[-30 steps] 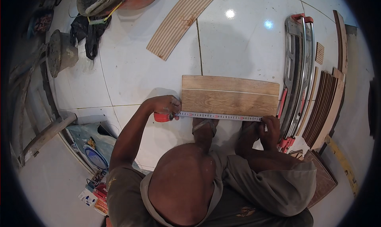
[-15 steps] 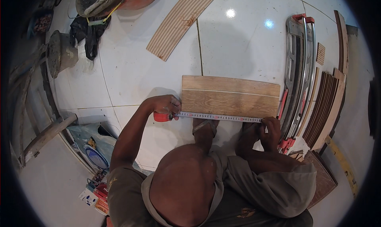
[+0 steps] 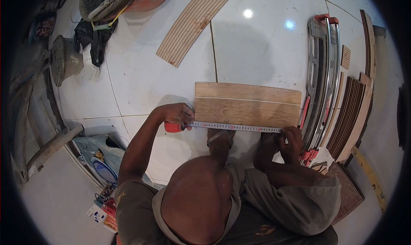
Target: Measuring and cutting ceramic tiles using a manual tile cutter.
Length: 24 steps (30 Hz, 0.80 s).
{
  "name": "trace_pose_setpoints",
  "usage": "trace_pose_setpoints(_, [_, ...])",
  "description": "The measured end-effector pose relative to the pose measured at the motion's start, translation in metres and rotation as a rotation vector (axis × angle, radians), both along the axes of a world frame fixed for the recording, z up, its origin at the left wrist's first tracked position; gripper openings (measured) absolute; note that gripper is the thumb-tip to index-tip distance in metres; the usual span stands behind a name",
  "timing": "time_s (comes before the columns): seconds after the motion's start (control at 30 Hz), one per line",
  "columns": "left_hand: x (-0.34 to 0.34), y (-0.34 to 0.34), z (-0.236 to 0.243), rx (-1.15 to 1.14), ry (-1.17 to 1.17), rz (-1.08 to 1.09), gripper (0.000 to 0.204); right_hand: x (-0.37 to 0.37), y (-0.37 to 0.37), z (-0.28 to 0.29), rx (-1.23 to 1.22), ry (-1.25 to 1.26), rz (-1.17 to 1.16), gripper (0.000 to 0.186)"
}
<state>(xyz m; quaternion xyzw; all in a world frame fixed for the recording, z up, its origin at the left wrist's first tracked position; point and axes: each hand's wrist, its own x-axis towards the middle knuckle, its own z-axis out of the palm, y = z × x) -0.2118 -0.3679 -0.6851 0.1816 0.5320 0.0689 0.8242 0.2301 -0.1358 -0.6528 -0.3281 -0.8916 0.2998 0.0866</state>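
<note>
A wood-look tile [image 3: 246, 111] with a pale line along its length lies on the white floor in front of me. My left hand [image 3: 179, 113] is closed around a red tape measure [image 3: 173, 127] at the tile's near left corner. Its white blade [image 3: 233, 127] is drawn out along the tile's near edge. At the near right corner, my right hand [image 3: 292, 142] pinches the blade's free end, with the fingertips close to the tile's edge. The fingers of the left hand partly hide the tape's case.
A manual tile cutter [image 3: 314, 61] with metal rails stands to the right, beside stacked brown strips [image 3: 347, 116]. A ribbed tile piece [image 3: 195, 26] lies farther off. Buckets [image 3: 67, 59] and a black plastic bag [image 3: 97, 39] are at the far left. My feet [image 3: 220, 137] are just below the tape.
The whole view has shifted very slightly. Both hands keep their hold on the tape measure along the tile's edge.
</note>
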Motion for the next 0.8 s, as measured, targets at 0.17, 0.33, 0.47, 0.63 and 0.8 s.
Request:
trace_pose_setpoints(0.17, [0.0024,-0.0015,-0.0032,0.002,0.007,-0.005,0.020,-0.0007,-0.0003,-0.0008,0.021,-0.011,-0.012,0.027])
trace_pose_setpoints(0.33, [0.0014,-0.0008,-0.0063,0.005,-0.020,-0.005,0.019,0.0009,0.0030,-0.0005,0.006,0.002,0.015,0.027])
trace_pose_setpoints(0.47, [0.0032,0.0013,-0.0050,0.003,-0.009,-0.009,0.018,0.0026,0.0024,-0.0034,0.011,-0.007,0.011,0.028])
trace_pose_setpoints(0.63, [0.0031,0.0027,-0.0017,-0.016,0.024,-0.025,0.016,0.0047,0.0005,-0.0070,0.041,0.004,-0.004,0.028])
trace_pose_setpoints(0.8, [0.0035,0.0028,-0.0038,-0.001,0.024,-0.040,0.016,0.0063,0.0004,-0.0067,0.014,-0.002,-0.014,0.027])
